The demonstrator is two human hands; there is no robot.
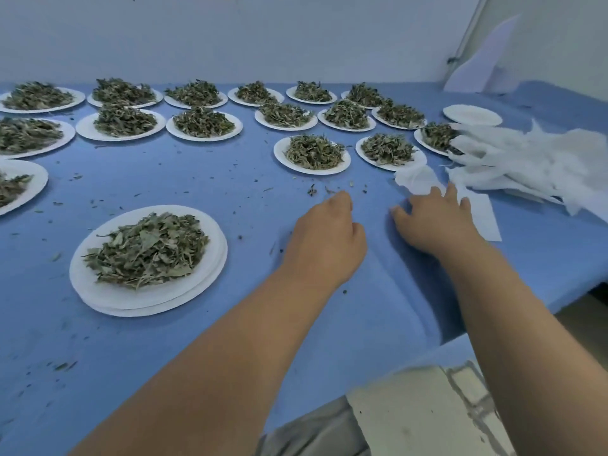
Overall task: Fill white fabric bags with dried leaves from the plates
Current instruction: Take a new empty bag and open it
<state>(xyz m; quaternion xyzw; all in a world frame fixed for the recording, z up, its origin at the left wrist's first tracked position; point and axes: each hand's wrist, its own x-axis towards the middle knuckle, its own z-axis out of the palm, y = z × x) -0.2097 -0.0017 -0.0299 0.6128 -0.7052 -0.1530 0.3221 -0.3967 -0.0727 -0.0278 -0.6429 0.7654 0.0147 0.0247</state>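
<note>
Several white paper plates heaped with dried green leaves cover the blue table. The nearest plate (98, 284) lies at the front left with its leaf heap (148, 250). Another plate (279, 156) stands just beyond my hands. My left hand (329, 235) rests knuckles-up on the cloth, fingers curled, fingertips by a few loose leaf bits (312, 190). Whether it pinches any is hidden. My right hand (434, 222) lies spread flat on a single white fabric bag (483, 218). A pile of white fabric bags (533, 162) lies at the right.
An empty white plate (472, 115) sits at the back right. Leaf crumbs are scattered over the blue cloth (197, 179). The table's edge (493, 327) drops off at the right front. A pale wall closes the far side.
</note>
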